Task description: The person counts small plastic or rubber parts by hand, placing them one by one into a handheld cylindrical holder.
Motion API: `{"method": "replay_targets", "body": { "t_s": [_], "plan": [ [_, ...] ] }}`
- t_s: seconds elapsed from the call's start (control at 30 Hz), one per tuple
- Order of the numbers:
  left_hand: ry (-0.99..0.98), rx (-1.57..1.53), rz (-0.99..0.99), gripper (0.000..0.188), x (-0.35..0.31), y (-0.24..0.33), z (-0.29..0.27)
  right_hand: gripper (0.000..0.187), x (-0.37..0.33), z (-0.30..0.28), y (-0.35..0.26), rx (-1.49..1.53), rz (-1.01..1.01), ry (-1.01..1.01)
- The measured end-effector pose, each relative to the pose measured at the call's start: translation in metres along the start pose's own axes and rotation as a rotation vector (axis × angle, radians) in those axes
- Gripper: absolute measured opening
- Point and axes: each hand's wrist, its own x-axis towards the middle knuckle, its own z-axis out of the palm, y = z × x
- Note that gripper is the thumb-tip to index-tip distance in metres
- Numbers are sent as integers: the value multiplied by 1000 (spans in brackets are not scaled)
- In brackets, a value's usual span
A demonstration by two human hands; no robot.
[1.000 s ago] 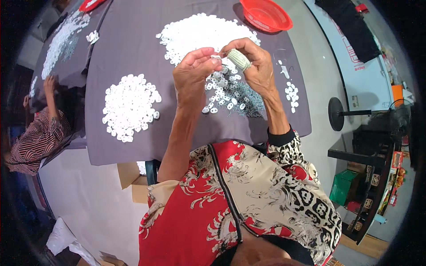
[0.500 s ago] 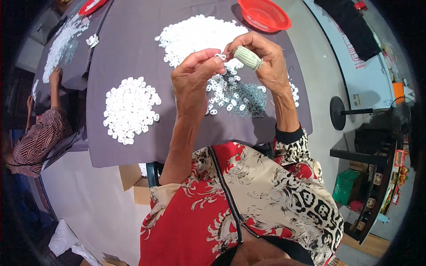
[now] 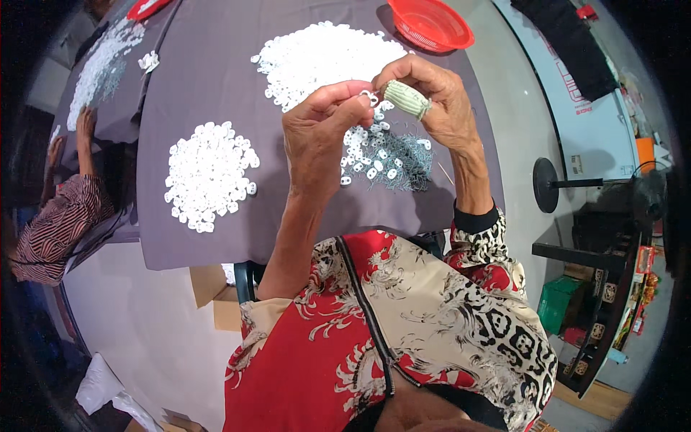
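Note:
My left hand (image 3: 327, 122) is closed, pinching a small white plastic piece with two holes (image 3: 370, 97) between thumb and fingertips. Close beside it, my right hand (image 3: 439, 97) is closed too, its index fingertip near the piece. A pale green ribbed sleeve (image 3: 405, 99), apparently a cover on the right thumb, is gathered at its base. Whatever the right fingertips pinch is too small to make out. Below the hands lie loose white two-hole pieces (image 3: 372, 173) and a tangled heap of thin blue-grey bits (image 3: 410, 165). A large white heap (image 3: 324, 57) lies beyond them.
A smaller pile of white pieces (image 3: 207, 176) is at the left of the cloth-covered table (image 3: 223, 86). A red plastic basket (image 3: 430, 25) stands at the far right. Another person (image 3: 65, 223) reaches over a table on the left. A cardboard box (image 3: 227, 306) is below the table edge.
Both hands have shifted slightly right and down, still close together. The white piece in my left hand shows at a different angle, nearer the green sleeve.

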Motion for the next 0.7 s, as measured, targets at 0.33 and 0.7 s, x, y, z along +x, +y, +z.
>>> {"method": "replay_targets", "body": {
  "t_s": [0.33,0.7],
  "plan": [
    [-25,64,13,19,0,-3,-4,15,-1,2,-2,-51,19,-23],
    [-61,66,30,17,1,-1,-5,12,0,-3,-2,-168,-9,-76]
  ]
}}
